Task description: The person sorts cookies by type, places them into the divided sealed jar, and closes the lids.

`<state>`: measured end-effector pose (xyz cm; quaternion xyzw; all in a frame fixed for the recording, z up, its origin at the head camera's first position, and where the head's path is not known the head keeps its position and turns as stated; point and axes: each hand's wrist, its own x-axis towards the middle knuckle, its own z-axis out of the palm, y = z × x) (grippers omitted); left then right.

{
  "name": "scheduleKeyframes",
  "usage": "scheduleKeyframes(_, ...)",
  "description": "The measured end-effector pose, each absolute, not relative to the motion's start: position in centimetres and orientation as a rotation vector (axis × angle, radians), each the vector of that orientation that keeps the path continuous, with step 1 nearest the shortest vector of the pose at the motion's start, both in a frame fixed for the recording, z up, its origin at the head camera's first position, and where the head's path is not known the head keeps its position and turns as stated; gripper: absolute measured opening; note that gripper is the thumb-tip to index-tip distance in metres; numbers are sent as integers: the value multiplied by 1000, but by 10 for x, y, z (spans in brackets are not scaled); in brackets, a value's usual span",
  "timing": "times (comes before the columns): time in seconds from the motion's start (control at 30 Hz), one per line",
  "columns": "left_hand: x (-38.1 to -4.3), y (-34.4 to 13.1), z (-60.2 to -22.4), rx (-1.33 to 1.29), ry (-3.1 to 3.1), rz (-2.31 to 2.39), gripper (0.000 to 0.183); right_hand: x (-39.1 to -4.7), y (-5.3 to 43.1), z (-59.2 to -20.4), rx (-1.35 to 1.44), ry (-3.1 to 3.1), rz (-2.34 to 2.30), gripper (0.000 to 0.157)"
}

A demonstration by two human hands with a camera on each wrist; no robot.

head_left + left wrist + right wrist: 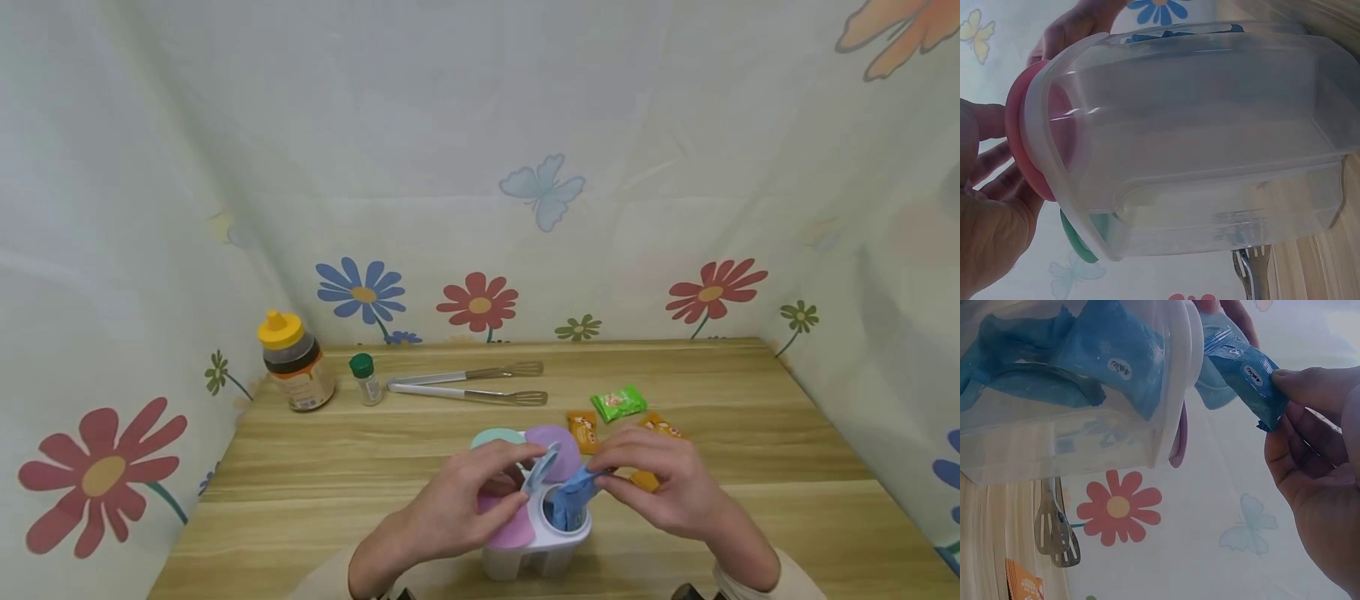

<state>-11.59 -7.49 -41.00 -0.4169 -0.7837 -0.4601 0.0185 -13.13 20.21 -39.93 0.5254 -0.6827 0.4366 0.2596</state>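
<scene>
A clear storage box [1210,119] with a white rim stands at the table's front, carrying mint, purple and pink lids. My left hand [468,500] pinches its raised light-blue lid [542,468] between thumb and fingers. Between the thumb and fingers of my right hand [670,479] is a blue wrapped snack packet [1249,378], tilted above the uncovered round opening. Several similar blue packets [1113,359] lie inside that compartment, seen through its wall. In the left wrist view the pink lid [1019,131] lies closed on the rim beside my left fingers.
Beyond the box lie a green packet [619,403] and several orange packets [582,432], one partly behind my right hand. Farther back are metal tongs [465,387], a green-capped shaker [366,380] and a yellow-capped bottle [297,362]. A floral cloth [420,208] encloses the table.
</scene>
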Motion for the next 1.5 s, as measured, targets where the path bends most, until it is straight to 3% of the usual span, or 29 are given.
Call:
scheduleKeyframes(0.9, -118, -76, -412, -1301, -2412, -1441, 52, -137, 181, -414, 1699, -1896, 847, 17)
scheduleKeyframes(1.1, -117, -76, -413, -1289, -2426, -1437, 53, -133, 181, -410, 1704, -2045, 695, 23)
scheduleKeyframes(1.5, -117, -75, -413, -1317, -2394, -1432, 52, -132, 175, -405, 1696, -2091, 611, 16)
